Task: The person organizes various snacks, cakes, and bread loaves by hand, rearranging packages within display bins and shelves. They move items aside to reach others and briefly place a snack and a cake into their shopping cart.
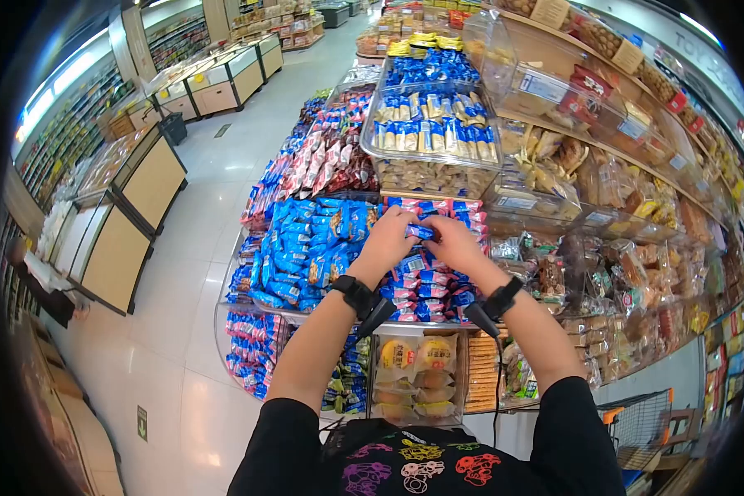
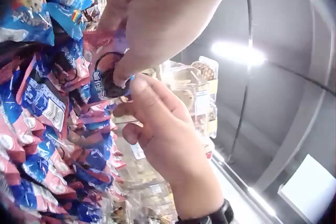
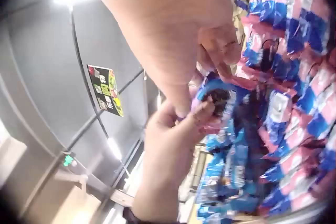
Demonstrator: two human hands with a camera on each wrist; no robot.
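Observation:
Both hands meet over the snack display and hold one small pink-and-blue wrapped snack packet between them. My left hand pinches its left side with thumb and fingers, while my right hand grips the right end. In the left wrist view the packet shows a dark round picture and white lettering, partly covered by the fingers. Seen from the right wrist, the packet lies between both thumbs. Below the hands are rows of matching pink-and-blue packets; blue packets fill the left side.
Behind the hands stands a raised clear tray of cream-and-blue packets. Tiered shelves of bagged bread rise on the right. Boxed round buns sit nearer the body. A shopping cart is at lower right, an aisle floor at left.

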